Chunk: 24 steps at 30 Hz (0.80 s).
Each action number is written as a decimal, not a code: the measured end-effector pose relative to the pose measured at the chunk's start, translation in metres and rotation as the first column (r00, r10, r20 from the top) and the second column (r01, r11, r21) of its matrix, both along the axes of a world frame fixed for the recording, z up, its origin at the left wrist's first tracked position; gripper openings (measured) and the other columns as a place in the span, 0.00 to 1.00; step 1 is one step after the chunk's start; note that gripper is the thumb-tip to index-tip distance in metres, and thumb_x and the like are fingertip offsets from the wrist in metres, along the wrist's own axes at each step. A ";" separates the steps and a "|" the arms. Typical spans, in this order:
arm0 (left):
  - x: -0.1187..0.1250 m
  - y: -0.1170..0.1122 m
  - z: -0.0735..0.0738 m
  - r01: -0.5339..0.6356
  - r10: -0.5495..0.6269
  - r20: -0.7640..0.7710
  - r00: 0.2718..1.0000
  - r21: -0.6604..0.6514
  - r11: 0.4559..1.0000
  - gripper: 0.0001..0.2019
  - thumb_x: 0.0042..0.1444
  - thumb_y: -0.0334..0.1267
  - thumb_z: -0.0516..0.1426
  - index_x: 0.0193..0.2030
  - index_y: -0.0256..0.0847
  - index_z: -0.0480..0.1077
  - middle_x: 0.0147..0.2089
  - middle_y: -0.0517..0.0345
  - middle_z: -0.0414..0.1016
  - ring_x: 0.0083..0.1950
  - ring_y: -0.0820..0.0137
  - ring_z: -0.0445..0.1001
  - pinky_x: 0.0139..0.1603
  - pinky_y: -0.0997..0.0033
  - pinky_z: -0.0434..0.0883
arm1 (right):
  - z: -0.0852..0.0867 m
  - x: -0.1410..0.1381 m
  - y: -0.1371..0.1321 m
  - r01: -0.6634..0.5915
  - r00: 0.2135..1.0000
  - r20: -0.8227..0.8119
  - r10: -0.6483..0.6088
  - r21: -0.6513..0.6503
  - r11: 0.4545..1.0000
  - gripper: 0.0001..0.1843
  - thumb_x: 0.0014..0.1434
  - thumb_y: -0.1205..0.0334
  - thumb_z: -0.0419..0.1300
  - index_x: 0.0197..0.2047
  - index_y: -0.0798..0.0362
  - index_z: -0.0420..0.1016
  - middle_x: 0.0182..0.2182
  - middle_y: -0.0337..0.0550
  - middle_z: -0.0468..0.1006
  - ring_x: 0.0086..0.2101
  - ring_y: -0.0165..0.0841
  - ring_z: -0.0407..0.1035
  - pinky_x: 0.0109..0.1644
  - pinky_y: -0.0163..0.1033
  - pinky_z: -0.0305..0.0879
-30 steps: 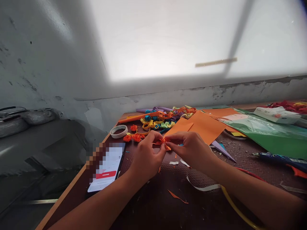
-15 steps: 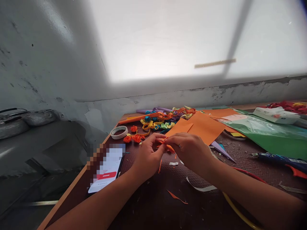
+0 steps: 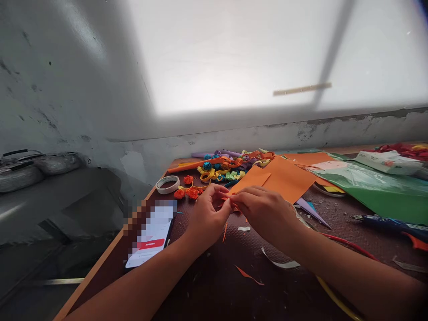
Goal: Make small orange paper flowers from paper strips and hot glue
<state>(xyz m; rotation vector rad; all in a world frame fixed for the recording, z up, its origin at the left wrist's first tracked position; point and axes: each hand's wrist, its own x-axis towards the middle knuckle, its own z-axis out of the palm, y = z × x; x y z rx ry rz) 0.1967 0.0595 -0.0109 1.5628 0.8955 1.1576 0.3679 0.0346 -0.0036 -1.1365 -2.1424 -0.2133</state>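
Orange paper piece (image 3: 235,207), mostly hidden, was pinched in the fingertips of left hand (image 3: 209,215) and right hand (image 3: 264,209) above the dark-brown tabletop (image 3: 207,290), near orange sheets (image 3: 287,178), with orange paper flowers (image 3: 192,192), tape roll (image 3: 166,191) and lit smartphone (image 3: 154,230) to the left.

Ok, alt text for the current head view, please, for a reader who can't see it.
A person's left hand and right hand pinch a small orange paper piece above a dark tabletop. Orange sheets lie beyond; a tape roll and lit phone lie to the left.

Head-worn view; forward and down over the table (image 3: 214,281)
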 end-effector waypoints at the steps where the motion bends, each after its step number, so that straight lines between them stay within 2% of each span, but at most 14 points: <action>1: -0.001 0.001 0.001 0.050 -0.049 0.048 0.998 -0.033 0.998 0.11 0.59 0.41 0.61 0.45 0.39 0.68 0.38 0.57 0.76 0.40 0.67 0.79 0.45 0.61 0.77 | 0.000 0.003 0.001 -0.048 0.998 0.041 0.047 0.010 0.999 0.08 0.64 0.73 0.60 0.39 0.54 0.80 0.37 0.43 0.82 0.36 0.36 0.74 0.37 0.38 0.65; 3: -0.005 0.003 0.005 0.164 -0.156 0.086 0.984 -0.091 0.982 0.13 0.62 0.43 0.59 0.49 0.39 0.68 0.39 0.55 0.76 0.42 0.66 0.79 0.46 0.60 0.78 | 0.003 0.010 0.005 -0.204 0.975 0.087 0.202 0.010 0.979 0.09 0.64 0.75 0.59 0.43 0.56 0.79 0.39 0.45 0.82 0.40 0.37 0.74 0.41 0.39 0.68; 5: -0.011 0.006 0.010 0.250 -0.248 0.038 0.968 -0.104 0.963 0.13 0.63 0.44 0.59 0.49 0.38 0.69 0.40 0.54 0.77 0.42 0.66 0.79 0.45 0.62 0.77 | 0.006 0.018 0.008 -0.368 0.927 0.075 0.366 0.012 0.930 0.10 0.66 0.75 0.57 0.45 0.55 0.78 0.41 0.45 0.82 0.43 0.35 0.74 0.45 0.38 0.70; 8: -0.020 0.009 0.017 0.317 -0.318 -0.068 0.946 -0.022 0.948 0.10 0.62 0.41 0.61 0.46 0.38 0.71 0.36 0.56 0.77 0.37 0.71 0.76 0.42 0.68 0.74 | 0.010 0.025 0.011 -0.491 0.871 0.015 0.491 0.058 0.869 0.09 0.69 0.72 0.56 0.46 0.55 0.77 0.44 0.44 0.81 0.44 0.32 0.73 0.46 0.36 0.70; 12: -0.025 0.008 0.022 0.330 -0.317 -0.156 0.935 0.060 0.942 0.06 0.62 0.37 0.62 0.42 0.37 0.72 0.34 0.59 0.75 0.35 0.74 0.73 0.39 0.72 0.71 | 0.015 0.026 0.010 -0.485 0.873 0.018 0.487 0.143 0.863 0.07 0.69 0.70 0.57 0.41 0.55 0.77 0.37 0.43 0.80 0.37 0.30 0.72 0.41 0.35 0.69; 17: -0.029 0.009 0.022 0.352 -0.333 -0.240 0.912 0.037 0.935 0.03 0.63 0.35 0.60 0.39 0.37 0.71 0.35 0.58 0.76 0.36 0.73 0.74 0.40 0.70 0.72 | 0.015 0.024 0.009 -0.503 0.864 0.073 0.498 0.133 0.854 0.08 0.70 0.70 0.56 0.42 0.56 0.77 0.37 0.43 0.80 0.36 0.30 0.71 0.40 0.35 0.68; 24: -0.026 0.011 0.016 0.285 -0.263 -0.159 0.952 0.133 0.949 0.05 0.66 0.37 0.57 0.40 0.38 0.70 0.35 0.58 0.76 0.37 0.72 0.76 0.41 0.70 0.72 | 0.016 0.023 0.006 -0.436 0.900 0.077 0.429 0.186 0.880 0.07 0.68 0.73 0.57 0.42 0.57 0.77 0.38 0.44 0.80 0.37 0.32 0.72 0.41 0.38 0.71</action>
